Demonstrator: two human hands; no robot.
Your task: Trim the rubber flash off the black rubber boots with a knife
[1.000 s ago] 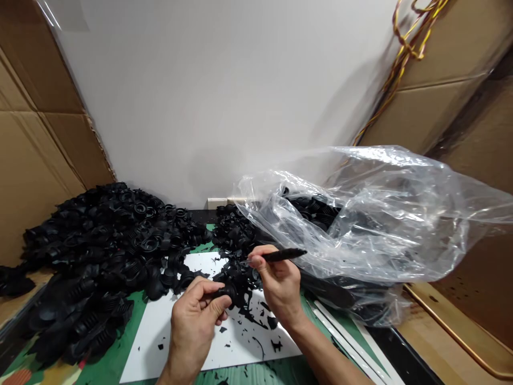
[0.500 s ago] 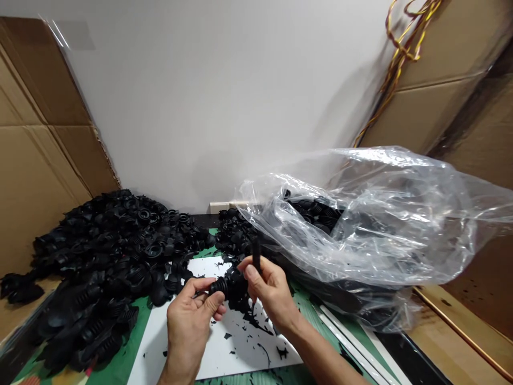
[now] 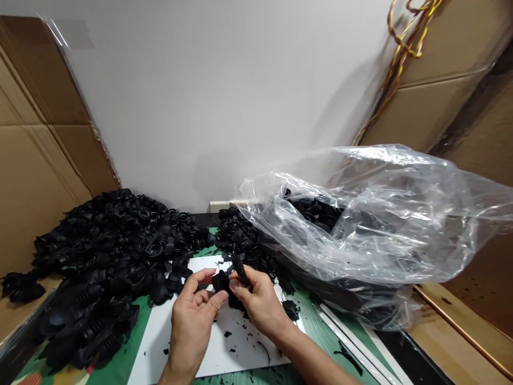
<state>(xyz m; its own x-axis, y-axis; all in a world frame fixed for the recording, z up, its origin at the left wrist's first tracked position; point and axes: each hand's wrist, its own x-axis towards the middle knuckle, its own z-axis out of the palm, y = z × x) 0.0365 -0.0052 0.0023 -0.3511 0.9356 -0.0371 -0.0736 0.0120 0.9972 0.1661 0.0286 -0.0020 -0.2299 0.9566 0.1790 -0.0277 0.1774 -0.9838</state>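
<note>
Between thumb and fingers of my left hand (image 3: 192, 315) is a black ribbed rubber bellows (image 3: 220, 280). My right hand (image 3: 260, 302) is closed around a slim black tool (image 3: 240, 270), whose upper end sticks up past the fingers; its kind is not clear. The right fingertips are up against the far side of the bellows, and the working end of the tool is hidden there. Both hands are above a white board (image 3: 224, 353) scattered with small black rubber scraps (image 3: 227, 334).
A large heap of black rubber parts (image 3: 108, 235) covers the left side of the green table (image 3: 316, 326). Rightward stands a clear plastic bag (image 3: 385, 230) with black parts inside. White strips (image 3: 352, 342) lie in front of it. Cardboard (image 3: 44, 117) flanks the grey wall.
My right hand has moved left and down to the bellows, bringing the black tool with it. A dark scrap now lies at the board's right edge. My left hand has shifted slightly.
</note>
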